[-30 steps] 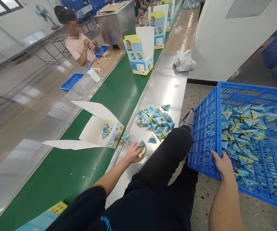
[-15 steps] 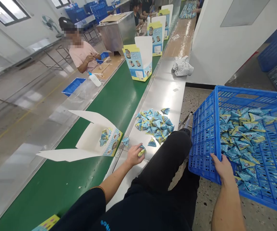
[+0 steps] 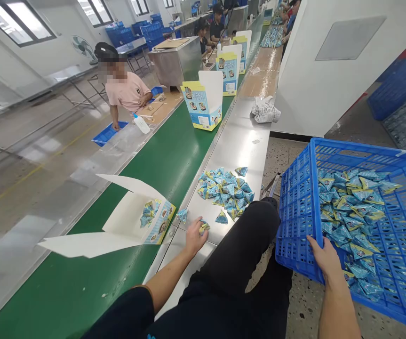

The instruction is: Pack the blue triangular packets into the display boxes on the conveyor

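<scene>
Striped cloth (image 3: 265,112) sits bunched by white wall (image 3: 299,101). Fan (image 3: 82,45) behind pink-shirted co-worker (image 3: 127,92); white bottle (image 3: 141,125), blue tray (image 3: 103,136) near them.

Near cartons (image 3: 199,106) on belt (image 3: 174,141): 4. Near blue crate (image 3: 296,212): 1. Striped cloth (image 3: 266,111): 1. Fan (image 3: 83,45): 1. Single packets (image 3: 221,217) on counter (image 3: 238,141): 3. Packet (image 3: 203,228) at left hand (image 3: 195,238): 1. Piled packets (image 3: 228,189): overlapping, uncountable.

Free room between left hand (image 3: 195,236) and open carton (image 3: 123,214), bar its printed wall (image 3: 161,225) (and one packet (image 3: 182,215) alongside).
</scene>
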Action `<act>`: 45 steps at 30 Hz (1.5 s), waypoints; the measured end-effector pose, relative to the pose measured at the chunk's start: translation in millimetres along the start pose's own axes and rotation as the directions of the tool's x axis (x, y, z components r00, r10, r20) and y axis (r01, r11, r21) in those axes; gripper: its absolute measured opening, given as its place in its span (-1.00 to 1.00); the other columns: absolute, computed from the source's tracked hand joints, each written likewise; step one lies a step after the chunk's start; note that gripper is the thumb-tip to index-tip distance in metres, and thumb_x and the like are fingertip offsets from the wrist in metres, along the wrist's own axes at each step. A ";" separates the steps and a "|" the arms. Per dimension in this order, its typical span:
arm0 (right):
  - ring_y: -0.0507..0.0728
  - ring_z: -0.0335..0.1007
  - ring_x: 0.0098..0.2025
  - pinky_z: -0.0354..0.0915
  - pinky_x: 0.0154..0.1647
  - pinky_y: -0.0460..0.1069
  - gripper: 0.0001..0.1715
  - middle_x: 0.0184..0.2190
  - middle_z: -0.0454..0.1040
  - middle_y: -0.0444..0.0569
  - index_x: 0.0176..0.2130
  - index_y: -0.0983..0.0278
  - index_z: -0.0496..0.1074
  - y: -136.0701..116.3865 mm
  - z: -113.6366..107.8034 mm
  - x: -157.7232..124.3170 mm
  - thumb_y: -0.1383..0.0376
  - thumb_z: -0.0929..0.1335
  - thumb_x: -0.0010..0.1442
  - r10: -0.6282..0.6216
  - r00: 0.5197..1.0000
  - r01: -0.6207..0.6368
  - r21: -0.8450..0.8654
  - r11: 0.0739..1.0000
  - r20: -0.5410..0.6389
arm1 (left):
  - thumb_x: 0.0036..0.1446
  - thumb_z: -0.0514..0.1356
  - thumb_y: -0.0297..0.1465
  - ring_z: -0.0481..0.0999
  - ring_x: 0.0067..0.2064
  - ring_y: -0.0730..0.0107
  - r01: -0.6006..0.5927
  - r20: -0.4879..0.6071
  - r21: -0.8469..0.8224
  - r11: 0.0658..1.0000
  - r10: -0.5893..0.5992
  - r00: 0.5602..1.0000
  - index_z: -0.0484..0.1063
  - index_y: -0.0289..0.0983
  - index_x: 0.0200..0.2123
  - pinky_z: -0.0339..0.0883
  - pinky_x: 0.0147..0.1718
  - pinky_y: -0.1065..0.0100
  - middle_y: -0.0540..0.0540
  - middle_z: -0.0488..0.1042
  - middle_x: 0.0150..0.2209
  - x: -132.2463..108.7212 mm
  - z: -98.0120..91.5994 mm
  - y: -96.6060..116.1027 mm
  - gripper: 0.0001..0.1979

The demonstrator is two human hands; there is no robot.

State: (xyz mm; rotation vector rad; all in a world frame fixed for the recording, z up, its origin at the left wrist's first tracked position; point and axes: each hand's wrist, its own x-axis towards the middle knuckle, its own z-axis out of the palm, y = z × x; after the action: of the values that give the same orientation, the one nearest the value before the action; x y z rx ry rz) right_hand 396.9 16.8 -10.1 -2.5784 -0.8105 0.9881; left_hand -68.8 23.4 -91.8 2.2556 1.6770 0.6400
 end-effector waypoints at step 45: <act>0.41 0.36 0.06 0.29 0.22 0.26 0.10 0.09 0.42 0.23 0.31 0.43 0.29 6.3 0.7 3.3 -0.21 0.23 0.03 -0.006 1.000 0.005 0.062 0.998 0.021 | 0.09 0.22 -0.43 0.54 0.10 0.09 0.257 0.291 -0.004 0.966 -0.244 0.925 0.49 -0.25 -0.24 0.42 0.09 0.13 -0.17 0.48 0.17 6.0 -8.0 -1.4 -0.87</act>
State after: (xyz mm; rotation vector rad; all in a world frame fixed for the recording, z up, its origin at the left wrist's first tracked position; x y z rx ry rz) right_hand 401.0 13.7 -15.1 -2.5159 -0.7792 1.0247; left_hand -72.5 29.1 -84.3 1.9463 1.7422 0.2679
